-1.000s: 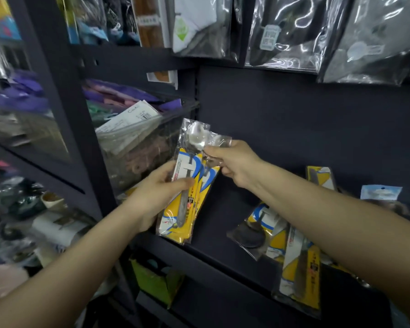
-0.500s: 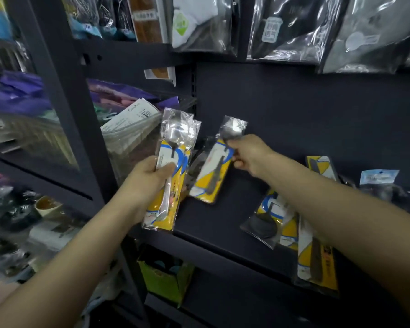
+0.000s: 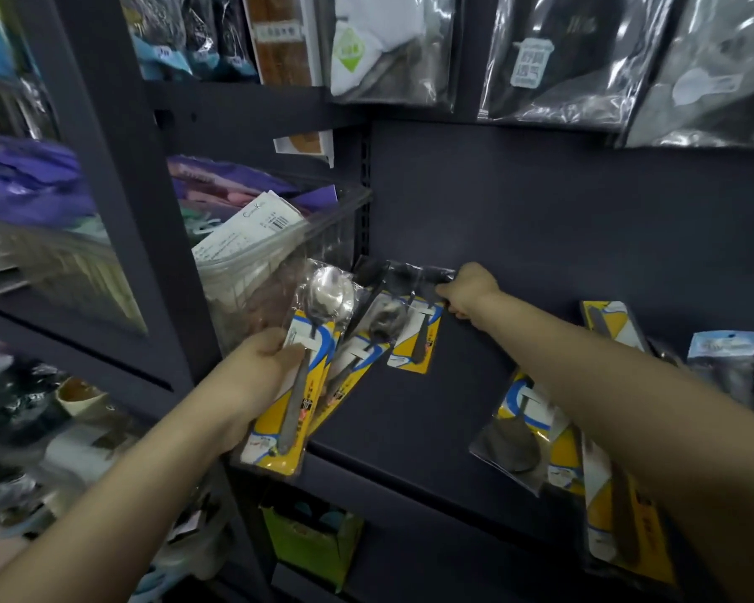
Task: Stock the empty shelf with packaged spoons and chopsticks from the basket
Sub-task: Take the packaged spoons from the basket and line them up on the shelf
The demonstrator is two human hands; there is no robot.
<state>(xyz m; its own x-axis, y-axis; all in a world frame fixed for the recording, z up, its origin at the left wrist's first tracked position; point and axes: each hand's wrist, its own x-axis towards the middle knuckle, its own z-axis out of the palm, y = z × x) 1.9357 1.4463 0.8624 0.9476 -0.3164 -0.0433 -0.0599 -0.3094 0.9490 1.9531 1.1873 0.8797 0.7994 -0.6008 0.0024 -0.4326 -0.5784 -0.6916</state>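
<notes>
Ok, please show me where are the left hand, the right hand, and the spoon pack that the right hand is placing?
left hand (image 3: 257,367), head view, on its back.
right hand (image 3: 469,291), head view, on the knuckles.
spoon pack (image 3: 416,341), head view, on its yellow card.

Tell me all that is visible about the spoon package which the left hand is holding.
The spoon package is a clear plastic sleeve over a yellow card with blue and white print. Inside lies a shiny metal spoon, bowl up and handle down. The package leans tilted, its top toward the right, in front of the dark shelf. The left hand grips its left edge near the middle. Behind it a second similar package overlaps; whether the hand holds that too is unclear.
</notes>
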